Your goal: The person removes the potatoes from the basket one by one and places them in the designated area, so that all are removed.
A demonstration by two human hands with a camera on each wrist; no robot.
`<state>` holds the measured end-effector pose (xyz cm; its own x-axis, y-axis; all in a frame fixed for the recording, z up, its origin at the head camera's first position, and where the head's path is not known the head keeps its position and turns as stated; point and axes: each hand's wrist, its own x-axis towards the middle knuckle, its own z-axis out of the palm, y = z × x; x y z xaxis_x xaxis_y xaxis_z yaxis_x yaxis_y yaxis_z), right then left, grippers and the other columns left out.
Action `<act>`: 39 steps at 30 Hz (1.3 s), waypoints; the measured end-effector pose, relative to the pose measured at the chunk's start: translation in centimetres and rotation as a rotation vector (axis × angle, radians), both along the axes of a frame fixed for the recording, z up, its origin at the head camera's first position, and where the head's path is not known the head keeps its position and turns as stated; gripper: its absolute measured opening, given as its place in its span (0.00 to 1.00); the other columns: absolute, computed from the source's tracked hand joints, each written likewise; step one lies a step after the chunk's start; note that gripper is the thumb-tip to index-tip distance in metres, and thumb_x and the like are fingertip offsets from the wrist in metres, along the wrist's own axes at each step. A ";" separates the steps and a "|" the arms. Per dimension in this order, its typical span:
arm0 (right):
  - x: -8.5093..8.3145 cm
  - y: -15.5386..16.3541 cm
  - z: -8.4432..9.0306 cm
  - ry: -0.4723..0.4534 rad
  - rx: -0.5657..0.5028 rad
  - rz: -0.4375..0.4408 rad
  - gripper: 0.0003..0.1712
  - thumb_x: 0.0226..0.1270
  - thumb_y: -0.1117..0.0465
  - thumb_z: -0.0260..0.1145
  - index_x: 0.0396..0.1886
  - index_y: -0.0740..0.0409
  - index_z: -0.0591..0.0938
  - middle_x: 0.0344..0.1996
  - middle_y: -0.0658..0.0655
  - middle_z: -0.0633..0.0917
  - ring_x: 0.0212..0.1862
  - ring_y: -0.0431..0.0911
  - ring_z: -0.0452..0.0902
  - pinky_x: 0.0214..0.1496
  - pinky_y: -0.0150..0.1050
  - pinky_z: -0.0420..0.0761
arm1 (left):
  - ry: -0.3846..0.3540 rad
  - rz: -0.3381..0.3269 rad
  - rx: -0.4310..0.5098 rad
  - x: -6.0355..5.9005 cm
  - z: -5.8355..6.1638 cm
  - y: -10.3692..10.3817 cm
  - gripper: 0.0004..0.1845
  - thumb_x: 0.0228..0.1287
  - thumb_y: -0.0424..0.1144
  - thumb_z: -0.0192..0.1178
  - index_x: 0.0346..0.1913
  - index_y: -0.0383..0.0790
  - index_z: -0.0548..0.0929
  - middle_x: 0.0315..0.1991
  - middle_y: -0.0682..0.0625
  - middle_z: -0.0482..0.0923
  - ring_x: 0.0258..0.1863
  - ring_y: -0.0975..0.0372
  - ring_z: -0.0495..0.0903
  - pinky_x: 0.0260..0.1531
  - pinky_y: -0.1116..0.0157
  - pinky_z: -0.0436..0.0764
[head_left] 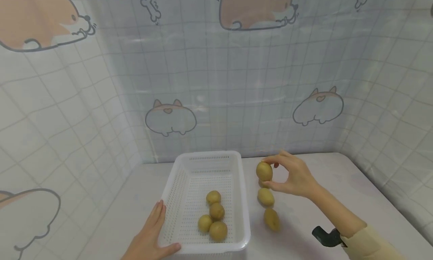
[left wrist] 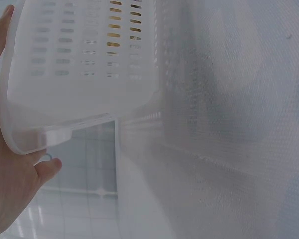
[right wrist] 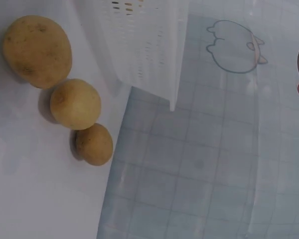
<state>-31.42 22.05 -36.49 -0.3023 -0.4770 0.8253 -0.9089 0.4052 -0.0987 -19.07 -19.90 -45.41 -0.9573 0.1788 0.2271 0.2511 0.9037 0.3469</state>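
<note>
"Status?"

"I see the right hand (head_left: 292, 176) pinching one round yellow-brown potato (head_left: 264, 171) between thumb and fingertips, above the white table (head_left: 294, 222), where three similar potatoes (head_left: 265, 197) lie right of the white perforated plastic basket (head_left: 189, 184)."

"Left hand (head_left: 149, 231)?"

"Fingers straight, thumb spread, resting at the basket's near left corner; four potatoes (head_left: 217, 211) sit inside."

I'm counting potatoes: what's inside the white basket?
Four potatoes lie inside the white basket, toward its near end. Its bottom directly beneath them is covered and can't be seen.
</note>
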 end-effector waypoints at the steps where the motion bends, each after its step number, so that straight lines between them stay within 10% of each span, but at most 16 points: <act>1: 0.1 0.1 0.0 0.007 -0.003 0.005 0.31 0.34 0.54 0.76 0.45 0.50 0.80 0.36 0.40 0.79 0.32 0.36 0.69 0.34 0.22 0.67 | 0.001 -0.002 -0.001 0.0 0.0 0.0 0.62 0.41 0.68 0.61 0.69 0.31 0.45 0.70 0.37 0.42 0.67 0.46 0.45 0.50 0.42 0.66; 17: 3.0 1.8 -1.1 0.028 -0.060 0.034 0.29 0.31 0.58 0.76 0.41 0.59 0.81 0.33 0.48 0.82 0.31 0.38 0.70 0.37 0.22 0.67 | 0.003 0.009 0.009 -0.1 -0.2 -0.1 0.62 0.40 0.69 0.61 0.69 0.31 0.46 0.70 0.38 0.41 0.68 0.47 0.44 0.52 0.42 0.65; 39: 5.5 2.5 -6.0 -0.091 0.113 -0.010 0.34 0.27 0.53 0.79 0.43 0.46 0.79 0.34 0.34 0.77 0.31 0.32 0.69 0.35 0.19 0.68 | 0.057 -0.044 0.020 0.0 -0.3 -0.1 0.60 0.42 0.62 0.64 0.69 0.30 0.46 0.70 0.39 0.39 0.68 0.47 0.42 0.49 0.39 0.65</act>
